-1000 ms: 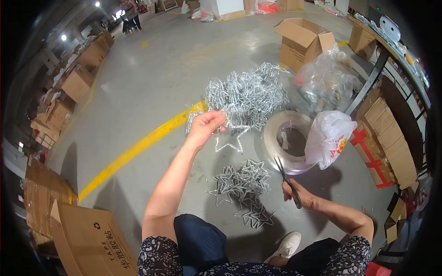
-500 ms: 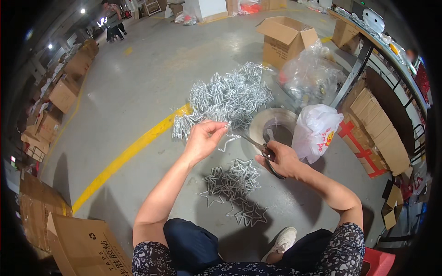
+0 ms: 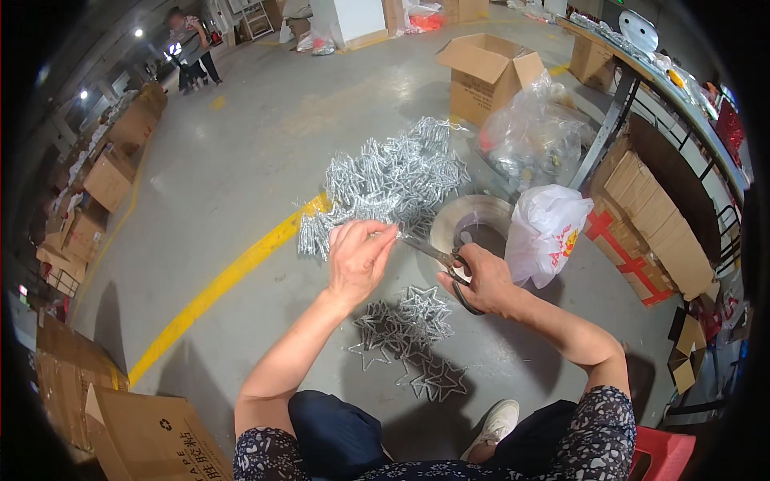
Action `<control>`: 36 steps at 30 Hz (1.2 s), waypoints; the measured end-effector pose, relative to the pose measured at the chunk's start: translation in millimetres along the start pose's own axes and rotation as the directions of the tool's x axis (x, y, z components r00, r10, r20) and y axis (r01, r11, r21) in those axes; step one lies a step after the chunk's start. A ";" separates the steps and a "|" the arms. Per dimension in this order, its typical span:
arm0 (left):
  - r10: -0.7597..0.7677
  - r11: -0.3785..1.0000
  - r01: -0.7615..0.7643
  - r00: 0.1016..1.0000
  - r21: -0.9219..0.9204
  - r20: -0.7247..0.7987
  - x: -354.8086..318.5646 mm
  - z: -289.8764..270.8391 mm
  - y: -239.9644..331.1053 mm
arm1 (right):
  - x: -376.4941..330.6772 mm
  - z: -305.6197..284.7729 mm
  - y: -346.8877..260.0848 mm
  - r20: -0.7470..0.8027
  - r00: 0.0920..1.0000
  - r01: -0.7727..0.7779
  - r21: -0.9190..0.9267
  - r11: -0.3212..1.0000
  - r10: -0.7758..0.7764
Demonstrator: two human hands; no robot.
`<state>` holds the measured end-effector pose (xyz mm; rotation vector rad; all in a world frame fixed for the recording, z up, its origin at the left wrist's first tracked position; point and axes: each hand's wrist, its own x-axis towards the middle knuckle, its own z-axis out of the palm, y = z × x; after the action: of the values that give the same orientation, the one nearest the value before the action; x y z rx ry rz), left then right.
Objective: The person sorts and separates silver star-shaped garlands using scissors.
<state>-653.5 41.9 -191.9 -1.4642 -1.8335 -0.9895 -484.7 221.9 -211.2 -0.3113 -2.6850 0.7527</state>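
Observation:
My left hand is closed in a pinch, thumb against fingertips. Something small and silvery shows at its fingertips, mostly hidden by the hand. My right hand grips a pair of scissors with dark handles, and the blade tips reach the left fingertips. Beyond the hands lies a large heap of silver tinsel star ornaments on the grey floor. Nearer my feet is a smaller pile of silver wire stars, some flat and separate at its edge.
Right of the heap lies a wide pale ring-shaped roll, beside a white plastic bag. Behind stand a clear bag of scraps and an open carton. A table is at right, a carton at lower left. Someone stands far off.
The star outline that hung below my left fingertips no longer shows there. My left hand has turned slightly, and the scissors have come closer to its fingertips.

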 end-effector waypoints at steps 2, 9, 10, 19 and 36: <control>0.021 1.000 -0.021 1.000 0.020 -0.009 -1.1 1.2 -1.1 | -0.2 2.1 3.6 -0.027 0.999 0.032 -0.011 0.999 -0.032; 0.058 0.995 -0.057 0.998 0.078 -0.018 -0.5 0.7 -1.9 | -3.6 6.3 12.8 -0.095 0.988 0.122 -0.026 0.992 -0.124; 0.058 0.995 -0.056 0.998 0.079 -0.018 -1.0 1.2 -2.4 | -4.3 6.9 13.5 -0.115 0.985 0.127 0.003 0.992 -0.125; 0.061 0.994 -0.060 0.998 0.091 -0.001 -4.4 6.9 -6.2 | -6.2 4.2 12.9 -0.026 0.998 -0.059 0.060 0.996 0.061; -0.039 0.990 0.070 0.970 -0.121 0.239 1.3 6.6 3.2 | 2.0 -29.6 23.2 0.196 0.974 -0.146 0.155 0.977 0.114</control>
<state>-650.6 48.4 -193.9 -1.6787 -2.0192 -1.0120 -472.8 255.6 -199.3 -0.3953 -2.7694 1.0919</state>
